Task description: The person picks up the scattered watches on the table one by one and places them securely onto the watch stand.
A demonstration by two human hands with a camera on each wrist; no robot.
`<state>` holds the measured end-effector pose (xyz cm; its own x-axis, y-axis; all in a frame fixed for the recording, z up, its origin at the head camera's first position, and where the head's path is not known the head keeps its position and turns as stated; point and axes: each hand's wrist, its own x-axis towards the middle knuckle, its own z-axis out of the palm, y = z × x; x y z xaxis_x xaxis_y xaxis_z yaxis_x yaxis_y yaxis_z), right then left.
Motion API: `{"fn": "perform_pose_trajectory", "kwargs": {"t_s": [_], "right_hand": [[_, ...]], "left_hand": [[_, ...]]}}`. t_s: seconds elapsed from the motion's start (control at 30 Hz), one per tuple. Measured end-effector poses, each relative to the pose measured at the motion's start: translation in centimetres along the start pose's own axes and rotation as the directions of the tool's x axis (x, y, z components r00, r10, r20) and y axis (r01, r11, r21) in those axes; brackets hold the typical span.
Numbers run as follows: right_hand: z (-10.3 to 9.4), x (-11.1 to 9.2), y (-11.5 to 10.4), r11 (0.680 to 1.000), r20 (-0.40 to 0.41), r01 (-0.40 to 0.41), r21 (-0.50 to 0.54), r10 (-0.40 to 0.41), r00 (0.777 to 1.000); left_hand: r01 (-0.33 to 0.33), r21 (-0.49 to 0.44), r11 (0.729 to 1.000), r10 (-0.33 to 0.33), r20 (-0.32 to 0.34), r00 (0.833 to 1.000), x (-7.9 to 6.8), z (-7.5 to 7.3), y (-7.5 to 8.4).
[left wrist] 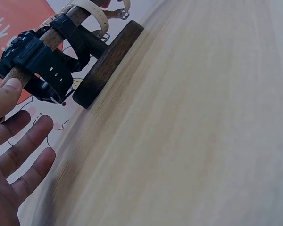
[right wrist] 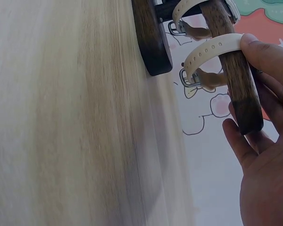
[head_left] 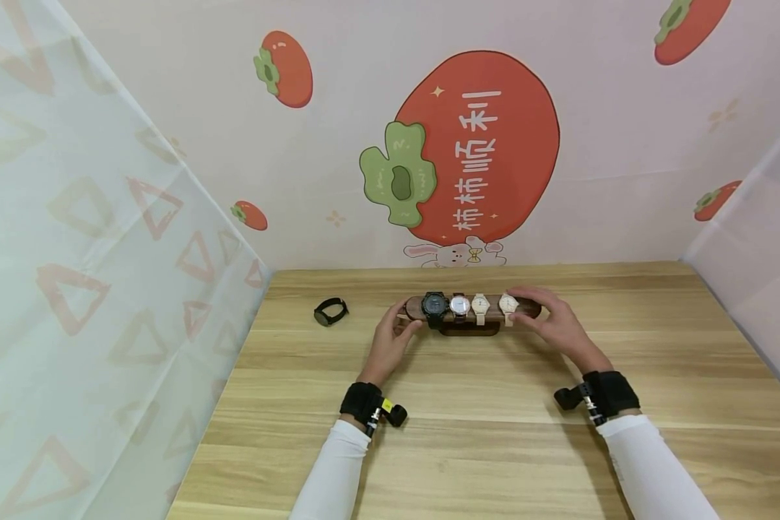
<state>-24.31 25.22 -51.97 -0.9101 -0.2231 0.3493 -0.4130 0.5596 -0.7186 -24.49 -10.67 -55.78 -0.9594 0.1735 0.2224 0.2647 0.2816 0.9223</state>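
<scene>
A dark wooden watch stand (head_left: 416, 309) with a horizontal bar on a short base stands near the back of the table. The bar carries a black watch (head_left: 435, 305), a watch with a dark strap and pale dial (head_left: 459, 305), and two white-strapped watches. My left hand (head_left: 390, 341) holds the bar's left end, thumb on the near side, its other fingers spread in the left wrist view. At the right end, my right hand (head_left: 555, 323) pinches the outermost white watch (right wrist: 212, 52), thumb on its strap and fingers behind the bar. Both white straps are buckled beneath the bar.
Another black watch (head_left: 331, 312) lies on the wooden table (head_left: 468, 433), left of the stand. A printed wall covering (head_left: 325, 159) rises just behind the table's back edge, and a patterned sheet (head_left: 104, 289) hangs along the left side.
</scene>
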Motion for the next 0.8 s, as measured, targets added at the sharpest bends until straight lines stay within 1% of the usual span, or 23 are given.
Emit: {"fn": "perform_pose_trajectory", "kwargs": {"t_s": [0.23,0.47,0.8], "right_hand": [[0.4,0.2,-0.4,1.000,-0.011,0.019,0.000,-0.019,1.000],[0.9,0.3,-0.3,0.999,-0.007,0.019,0.026,-0.019,1.000],[1.3,0.4,-0.6,0.997,-0.025,0.074,0.024,-0.073,0.997]], "left_hand": [[-0.007,0.002,1.000,0.007,0.001,1.000,0.1,0.0,0.0],[-0.020,-0.001,1.000,0.020,0.005,1.000,0.1,0.0,0.0],[-0.033,-0.003,0.999,0.033,0.006,0.999,0.0,-0.1,0.0]]}}
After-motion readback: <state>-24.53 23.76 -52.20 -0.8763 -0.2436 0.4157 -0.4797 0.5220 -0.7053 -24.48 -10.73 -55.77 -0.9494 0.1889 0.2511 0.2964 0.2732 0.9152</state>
